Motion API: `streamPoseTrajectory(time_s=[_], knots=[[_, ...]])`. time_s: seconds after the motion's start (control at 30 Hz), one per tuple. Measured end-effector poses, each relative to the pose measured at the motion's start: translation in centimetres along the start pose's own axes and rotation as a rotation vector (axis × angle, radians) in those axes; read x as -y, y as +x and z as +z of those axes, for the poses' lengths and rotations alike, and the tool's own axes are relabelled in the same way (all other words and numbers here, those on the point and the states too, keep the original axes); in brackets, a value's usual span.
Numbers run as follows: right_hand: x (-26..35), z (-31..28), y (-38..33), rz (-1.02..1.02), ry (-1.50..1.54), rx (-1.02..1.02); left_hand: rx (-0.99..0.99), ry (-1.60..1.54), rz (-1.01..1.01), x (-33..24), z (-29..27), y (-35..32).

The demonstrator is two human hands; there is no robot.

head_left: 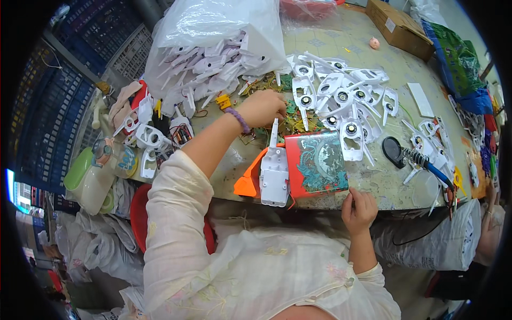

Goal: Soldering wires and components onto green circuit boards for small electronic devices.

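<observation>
My left hand (261,109) reaches across the table into a pile of small green circuit boards with thin wires (296,121). Its fingers are bent down and pressed together, and whatever they grip is hidden. Just below it lies a white plastic shell half (275,181) with a long narrow neck, pointing away from me. An orange plastic piece (246,178) rests against its left side. To its right is a red box (317,165) with a worn, dark picture on top. Beside the box's near right corner, at the table edge, my right hand (360,210) is loosely closed, with nothing visible in it.
White plastic shells with round dark parts (341,96) heap beyond the box. A large clear bag (213,53) of similar parts stands at the back left. At the right lie a soldering iron (421,160) and a round black piece (393,151). A cardboard box (400,29) sits far right.
</observation>
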State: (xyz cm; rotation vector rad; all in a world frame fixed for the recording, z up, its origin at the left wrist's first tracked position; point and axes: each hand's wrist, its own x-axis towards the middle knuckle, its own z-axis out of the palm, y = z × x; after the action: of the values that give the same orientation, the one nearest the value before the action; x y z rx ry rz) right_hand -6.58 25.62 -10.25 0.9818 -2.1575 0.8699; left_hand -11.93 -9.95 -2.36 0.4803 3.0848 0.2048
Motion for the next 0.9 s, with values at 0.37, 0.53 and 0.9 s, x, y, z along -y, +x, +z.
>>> streamPoseTrajectory(time_s=[0.37, 0.53, 0.9], knots=[[-0.5, -0.9, -0.7, 0.216, 0.327, -0.159, -0.554, -1.236, -0.395, -3.8, -2.0, -5.8], [4.1, -4.1, 7.4, 0.564, 1.098, -0.076, -0.913, -0.654, -0.131, -10.0, -3.6, -7.7], [6.6, -2.4, 13.2, 0.619, 1.354, 0.376, -0.934, -0.684, 0.135, -13.9, -4.1, -9.6]])
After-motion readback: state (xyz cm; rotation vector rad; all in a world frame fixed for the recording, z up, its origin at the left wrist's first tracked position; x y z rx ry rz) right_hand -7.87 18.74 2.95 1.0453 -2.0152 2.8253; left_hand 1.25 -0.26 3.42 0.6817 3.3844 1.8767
